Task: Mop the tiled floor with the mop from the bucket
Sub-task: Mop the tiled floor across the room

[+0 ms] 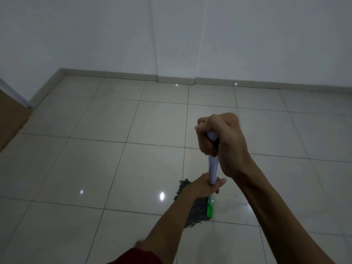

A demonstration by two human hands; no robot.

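Now: both hands on the mop handle

Lowest in the frame, a dark red sleeve [137, 256] edges the left forearm. The left hand [204, 187] curls round the pale mop handle [213, 168] low down, just above the green socket [210, 208]. The grey string mop head [194, 212] lies spread on the tiled floor [106, 168] at lower centre, left of the socket. Higher up, the right hand [221, 138] grips the handle's top end, fingers wrapped tight. Beyond, glossy tiles run to a pale skirting [114, 74] and a white wall [95, 35]. A brown panel [11, 119] shows at the left edge.
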